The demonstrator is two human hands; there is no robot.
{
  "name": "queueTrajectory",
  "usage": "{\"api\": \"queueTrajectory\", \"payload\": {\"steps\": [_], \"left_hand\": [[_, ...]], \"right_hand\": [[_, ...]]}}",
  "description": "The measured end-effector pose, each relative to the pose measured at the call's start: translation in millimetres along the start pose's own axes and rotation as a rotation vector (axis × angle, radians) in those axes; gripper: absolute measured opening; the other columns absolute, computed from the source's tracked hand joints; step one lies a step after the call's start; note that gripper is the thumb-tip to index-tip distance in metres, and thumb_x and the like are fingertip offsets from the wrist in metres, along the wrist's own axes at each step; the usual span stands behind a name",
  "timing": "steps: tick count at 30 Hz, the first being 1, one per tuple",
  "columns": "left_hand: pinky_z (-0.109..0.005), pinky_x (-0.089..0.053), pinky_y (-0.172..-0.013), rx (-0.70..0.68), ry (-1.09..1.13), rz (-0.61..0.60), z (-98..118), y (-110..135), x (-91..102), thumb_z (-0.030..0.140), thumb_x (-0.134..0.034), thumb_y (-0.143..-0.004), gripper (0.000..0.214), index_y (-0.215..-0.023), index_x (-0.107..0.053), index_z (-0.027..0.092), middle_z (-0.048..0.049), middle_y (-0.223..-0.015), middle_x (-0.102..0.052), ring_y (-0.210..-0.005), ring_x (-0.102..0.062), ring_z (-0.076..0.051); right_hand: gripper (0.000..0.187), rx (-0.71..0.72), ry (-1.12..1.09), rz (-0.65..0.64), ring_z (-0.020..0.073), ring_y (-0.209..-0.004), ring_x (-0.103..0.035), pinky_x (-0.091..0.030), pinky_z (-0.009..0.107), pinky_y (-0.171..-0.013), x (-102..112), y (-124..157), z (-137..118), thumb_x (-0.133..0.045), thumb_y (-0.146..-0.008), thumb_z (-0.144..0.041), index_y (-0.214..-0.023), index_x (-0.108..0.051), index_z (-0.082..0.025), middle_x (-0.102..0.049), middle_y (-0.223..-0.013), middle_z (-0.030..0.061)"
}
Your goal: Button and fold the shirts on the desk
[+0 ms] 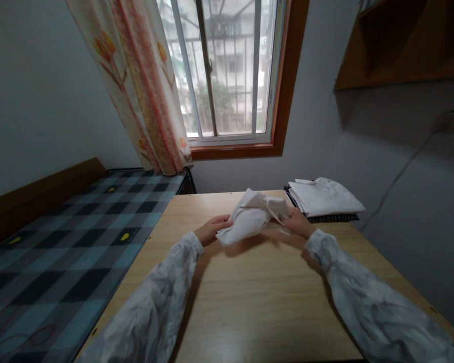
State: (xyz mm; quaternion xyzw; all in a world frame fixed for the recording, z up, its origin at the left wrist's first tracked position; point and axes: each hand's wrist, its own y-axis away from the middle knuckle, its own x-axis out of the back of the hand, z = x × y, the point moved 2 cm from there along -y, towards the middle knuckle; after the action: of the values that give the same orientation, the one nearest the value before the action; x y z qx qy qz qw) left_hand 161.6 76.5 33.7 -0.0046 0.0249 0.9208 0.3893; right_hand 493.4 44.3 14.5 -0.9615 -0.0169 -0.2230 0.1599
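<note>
A bundled white cloth item (247,217) is held up between my two hands, just above the wooden table (242,302). It looks like a folded garment, with a loose strip or edge near its right end. My left hand (212,229) grips its left lower corner, fingers partly tucked against the fabric. At the other end, my right hand (297,223) holds the cloth, blurred by motion and with its fingertips hidden behind it. Beyond my right hand, a stack of folded white clothes (325,196) lies on the table's far right corner, over a black item (333,218).
Left of the table is a bed with a checked cover (98,227). A floral curtain (136,75) hangs beside the window (227,75) at the back. A wooden shelf (404,50) is mounted on the right wall, with a cable (397,176) hanging below.
</note>
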Motion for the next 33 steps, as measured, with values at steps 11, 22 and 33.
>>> {"api": "queueTrajectory", "payload": {"steps": [11, 22, 33], "left_hand": [[-0.039, -0.063, -0.088, 0.174, -0.006, 0.276, -50.2, -6.8, -5.6, 0.044, -0.048, -0.099, 0.040, -0.110, -0.072, 0.013, -0.0166, -0.110, -0.079, -0.099, -0.077, -0.026], [-0.042, -0.054, -0.088, 0.159, -1.349, 0.571, -28.1, 18.5, -11.3, 0.047, -0.069, -0.089, 0.027, -0.097, -0.066, 0.021, -0.0115, -0.101, -0.074, -0.096, -0.071, -0.030], [-0.042, -0.050, -0.104, -0.075, -1.264, 0.613, -35.6, -84.1, -1.2, 0.026, -0.066, -0.096, 0.027, -0.121, -0.069, 0.018, -0.0134, -0.126, -0.070, -0.115, -0.066, -0.028]], "right_hand": [[0.054, -0.210, 0.228, -0.178, 0.0218, -0.079, -0.070, -0.052, 0.029, -0.071, 23.0, -117.0, -7.1, -0.088, -0.072, -0.067, -0.095, -0.083, -0.018, -0.080, -0.088, 0.0056], [0.053, 0.124, 0.603, 0.124, 0.0324, -0.137, -0.060, -0.044, 0.047, -0.119, -27.3, -49.1, 64.0, -0.064, -0.096, -0.042, -0.140, -0.065, -0.013, -0.066, -0.146, 0.0199], [0.039, 0.279, 0.632, 0.062, 0.0298, -0.141, -0.056, -0.042, 0.053, -0.122, -46.9, 2.2, 56.5, -0.055, -0.103, -0.031, -0.139, -0.067, -0.023, -0.065, -0.149, 0.0132]]}}
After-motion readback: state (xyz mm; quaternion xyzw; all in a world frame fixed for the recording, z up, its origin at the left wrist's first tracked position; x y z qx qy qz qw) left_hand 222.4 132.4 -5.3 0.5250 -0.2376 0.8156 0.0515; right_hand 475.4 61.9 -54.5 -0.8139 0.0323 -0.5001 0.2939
